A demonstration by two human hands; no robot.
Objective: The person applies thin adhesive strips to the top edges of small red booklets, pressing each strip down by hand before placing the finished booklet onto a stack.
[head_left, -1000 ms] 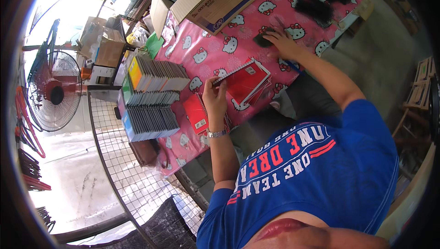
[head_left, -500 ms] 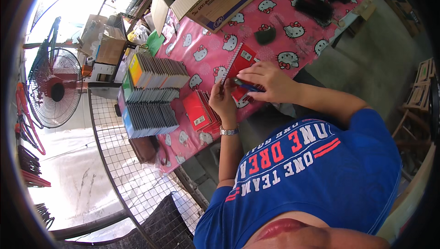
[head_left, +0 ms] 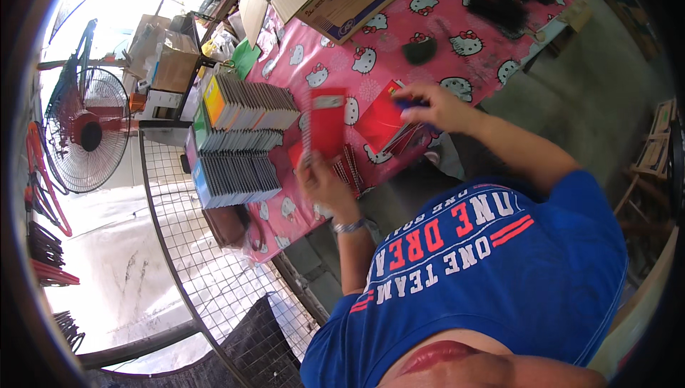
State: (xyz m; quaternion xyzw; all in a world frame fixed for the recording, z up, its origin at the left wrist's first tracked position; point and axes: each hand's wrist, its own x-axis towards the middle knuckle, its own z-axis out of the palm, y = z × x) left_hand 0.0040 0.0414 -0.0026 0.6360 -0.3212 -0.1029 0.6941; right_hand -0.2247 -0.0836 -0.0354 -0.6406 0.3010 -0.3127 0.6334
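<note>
My left hand [head_left: 325, 187] grips a red spiral notebook [head_left: 330, 127] by its wire-bound edge, raised above the table and blurred by motion. Beneath it lies a small pile of red spiral notebooks [head_left: 349, 172], partly hidden. To the right, my right hand [head_left: 446, 109] is closed around a small dark blue hand tool [head_left: 412, 104]; its exact kind is hard to make out. That hand hovers by a second group of red notebooks [head_left: 378, 122] at the table's near edge.
Long rows of bound notebooks [head_left: 239, 177] with blue, green and yellow covers stand at the left. An open cardboard box [head_left: 349, 2] sits at the back of the pink table [head_left: 317, 95]. Black brushes [head_left: 499, 9] and a dark green pad [head_left: 419, 50] lie on the far right part.
My left hand has lifted a red notebook away from the right-hand group and carried it left over the other pile. My right hand has moved slightly right and up, still holding the blue tool.
</note>
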